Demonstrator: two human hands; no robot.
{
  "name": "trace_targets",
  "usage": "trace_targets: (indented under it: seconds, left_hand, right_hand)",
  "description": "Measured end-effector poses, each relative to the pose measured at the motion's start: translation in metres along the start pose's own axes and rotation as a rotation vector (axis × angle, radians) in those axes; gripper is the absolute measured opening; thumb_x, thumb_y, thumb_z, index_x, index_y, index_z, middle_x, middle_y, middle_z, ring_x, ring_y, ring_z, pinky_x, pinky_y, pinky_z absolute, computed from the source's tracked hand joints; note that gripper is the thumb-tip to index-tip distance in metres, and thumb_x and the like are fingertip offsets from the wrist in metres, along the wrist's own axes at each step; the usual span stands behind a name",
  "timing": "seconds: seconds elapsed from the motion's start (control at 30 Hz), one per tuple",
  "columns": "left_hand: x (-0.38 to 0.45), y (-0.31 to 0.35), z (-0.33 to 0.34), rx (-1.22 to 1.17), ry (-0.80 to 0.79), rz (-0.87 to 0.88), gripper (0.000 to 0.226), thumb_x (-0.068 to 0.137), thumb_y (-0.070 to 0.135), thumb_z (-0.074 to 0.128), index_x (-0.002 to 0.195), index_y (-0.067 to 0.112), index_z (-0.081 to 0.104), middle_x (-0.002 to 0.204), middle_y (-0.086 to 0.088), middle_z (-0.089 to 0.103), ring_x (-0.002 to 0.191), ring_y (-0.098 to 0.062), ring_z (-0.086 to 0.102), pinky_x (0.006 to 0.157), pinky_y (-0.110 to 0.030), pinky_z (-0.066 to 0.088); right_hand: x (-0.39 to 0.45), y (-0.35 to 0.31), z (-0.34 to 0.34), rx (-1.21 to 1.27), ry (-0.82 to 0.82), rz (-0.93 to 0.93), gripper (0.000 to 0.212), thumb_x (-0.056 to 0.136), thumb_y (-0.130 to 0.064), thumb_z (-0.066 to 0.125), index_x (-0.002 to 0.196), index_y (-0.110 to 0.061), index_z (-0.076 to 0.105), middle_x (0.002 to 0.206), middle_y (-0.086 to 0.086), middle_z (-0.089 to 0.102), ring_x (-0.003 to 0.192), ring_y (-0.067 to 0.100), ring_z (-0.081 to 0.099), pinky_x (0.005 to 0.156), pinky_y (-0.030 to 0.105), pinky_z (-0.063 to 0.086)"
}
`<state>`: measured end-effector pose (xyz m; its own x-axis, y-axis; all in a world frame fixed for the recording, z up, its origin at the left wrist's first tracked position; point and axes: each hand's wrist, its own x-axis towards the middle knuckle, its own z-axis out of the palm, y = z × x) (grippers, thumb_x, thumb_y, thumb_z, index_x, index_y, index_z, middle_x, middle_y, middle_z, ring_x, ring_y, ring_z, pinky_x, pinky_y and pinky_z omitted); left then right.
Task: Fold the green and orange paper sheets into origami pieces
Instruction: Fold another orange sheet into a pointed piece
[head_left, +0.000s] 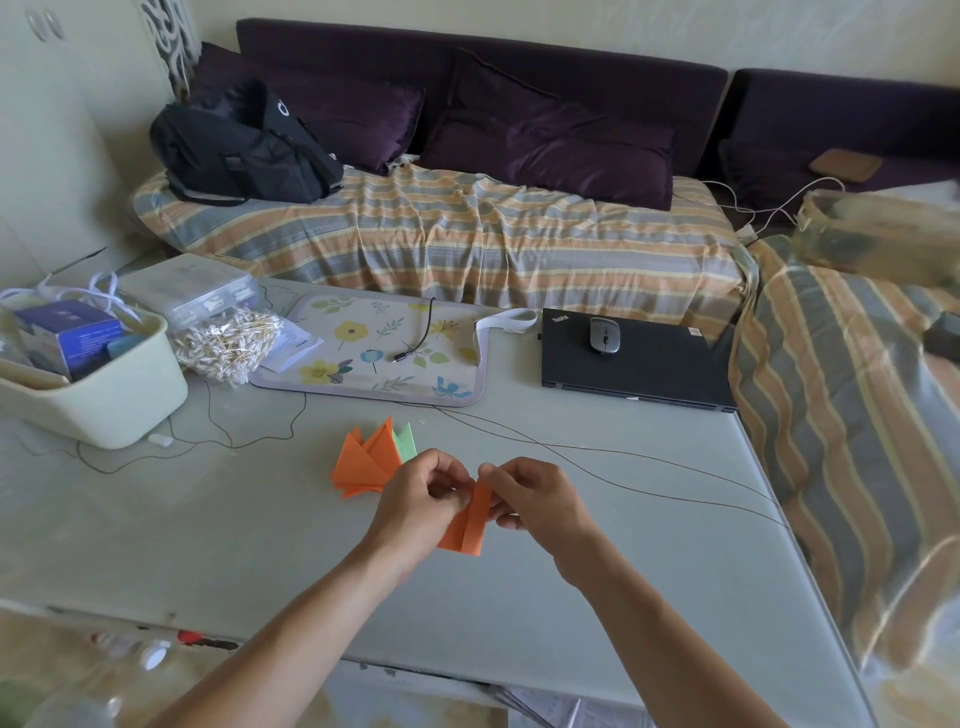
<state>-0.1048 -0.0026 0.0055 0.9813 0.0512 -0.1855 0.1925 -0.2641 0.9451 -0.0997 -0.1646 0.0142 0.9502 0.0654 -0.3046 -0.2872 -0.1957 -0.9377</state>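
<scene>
Left hand (423, 501) and right hand (535, 501) pinching a folded orange paper (467, 525) above table (208, 519), folded pieces (371, 460) beside

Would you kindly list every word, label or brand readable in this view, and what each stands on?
"ThinkPad": on the lid of the closed black laptop, near its far left corner.
White mark on the black backpack: only partly shown, unreadable.
Print on the blue box in the cream bin: too blurred.
Paper slip: too small.
</scene>
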Motion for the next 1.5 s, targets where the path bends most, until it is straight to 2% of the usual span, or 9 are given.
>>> trace_targets:
  seconds: [0.13, 0.37, 0.53, 0.8, 0.87, 0.97, 1.13, 1.3, 1.5]
  left_hand:
    - [-0.0007, -0.0006, 0.0028, -0.026, 0.004, -0.023, 0.021, 0.082, 0.011, 0.08, 0.092, 0.014, 0.062, 0.082, 0.003, 0.073, 0.071, -0.007, 0.064, 0.066, -0.018, 0.045]
    - [0.0039, -0.0055, -0.0002, -0.074, 0.118, -0.044, 0.02, 0.083, 0.015, 0.079, 0.092, 0.017, 0.062, 0.091, -0.006, 0.073, 0.081, -0.017, 0.068, 0.07, -0.027, 0.048]
    - [0.0024, -0.0073, 0.0028, 0.105, 0.107, 0.054, 0.017, 0.082, 0.012, 0.078, 0.091, 0.018, 0.064, 0.082, 0.001, 0.067, 0.07, -0.008, 0.06, 0.06, -0.01, 0.044]
    - [0.0027, -0.0036, 0.002, 0.087, 0.139, 0.048, 0.013, 0.083, 0.017, 0.079, 0.087, 0.021, 0.067, 0.078, 0.002, 0.07, 0.069, -0.01, 0.064, 0.062, -0.016, 0.044]
    - [0.0035, -0.0034, 0.0017, 0.073, 0.134, 0.023, 0.014, 0.082, 0.022, 0.081, 0.088, 0.021, 0.068, 0.079, 0.003, 0.068, 0.07, -0.01, 0.063, 0.062, -0.017, 0.043]
    - [0.0038, -0.0054, 0.001, 0.116, 0.101, 0.028, 0.013, 0.082, 0.026, 0.082, 0.087, 0.024, 0.07, 0.077, 0.005, 0.066, 0.068, -0.007, 0.061, 0.061, -0.016, 0.041]
    - [0.0006, -0.0022, 0.0013, 0.081, 0.066, -0.002, 0.002, 0.086, 0.024, 0.078, 0.086, 0.022, 0.077, 0.08, 0.007, 0.074, 0.076, -0.008, 0.067, 0.07, -0.02, 0.046]
    - [0.0018, -0.0006, 0.0018, 0.022, 0.02, -0.095, 0.016, 0.095, 0.024, 0.067, 0.087, 0.018, 0.079, 0.088, -0.001, 0.078, 0.084, -0.015, 0.069, 0.081, -0.033, 0.052]
    - [0.0039, -0.0027, 0.0016, 0.035, 0.021, -0.077, 0.022, 0.097, 0.025, 0.062, 0.082, 0.019, 0.077, 0.074, 0.009, 0.07, 0.073, -0.01, 0.061, 0.073, -0.029, 0.045]
  right_hand:
    - [0.0009, 0.0008, 0.0018, -0.006, 0.016, 0.008, 0.039, 0.098, -0.038, 0.065, 0.093, 0.001, 0.067, 0.079, 0.012, 0.076, 0.068, 0.016, 0.065, 0.074, 0.03, 0.057]
    - [0.0007, 0.0033, 0.0022, -0.011, -0.059, 0.023, 0.025, 0.095, -0.028, 0.07, 0.1, -0.004, 0.069, 0.09, 0.01, 0.077, 0.074, 0.015, 0.071, 0.074, 0.029, 0.056]
    - [-0.0002, 0.0029, 0.0064, 0.008, -0.119, -0.021, 0.009, 0.095, -0.012, 0.066, 0.09, -0.006, 0.072, 0.079, 0.003, 0.07, 0.071, 0.013, 0.067, 0.073, 0.025, 0.059]
    - [0.0005, 0.0053, 0.0051, -0.078, -0.208, -0.058, 0.021, 0.093, -0.011, 0.063, 0.107, -0.016, 0.076, 0.097, 0.004, 0.075, 0.084, 0.011, 0.069, 0.085, 0.029, 0.06]
    - [-0.0008, 0.0056, 0.0062, -0.141, -0.221, -0.071, 0.019, 0.09, -0.007, 0.059, 0.102, -0.011, 0.074, 0.087, 0.005, 0.071, 0.076, 0.011, 0.067, 0.082, 0.031, 0.059]
    - [-0.0019, 0.0049, 0.0083, -0.216, -0.166, -0.068, 0.022, 0.083, -0.014, 0.053, 0.091, -0.013, 0.073, 0.074, 0.003, 0.061, 0.067, 0.014, 0.059, 0.073, 0.039, 0.053]
    - [-0.001, 0.0042, 0.0069, -0.229, -0.049, -0.04, 0.033, 0.087, -0.013, 0.05, 0.094, -0.035, 0.073, 0.083, 0.0, 0.074, 0.078, 0.02, 0.069, 0.079, 0.041, 0.06]
    - [-0.0027, 0.0026, 0.0017, -0.158, 0.078, -0.167, 0.021, 0.091, -0.013, 0.064, 0.093, -0.034, 0.063, 0.091, -0.008, 0.075, 0.08, 0.011, 0.068, 0.065, 0.025, 0.051]
    - [-0.0023, 0.0024, 0.0063, -0.154, 0.078, -0.208, 0.021, 0.09, -0.007, 0.06, 0.092, -0.026, 0.068, 0.095, -0.01, 0.073, 0.093, 0.005, 0.067, 0.075, 0.017, 0.049]
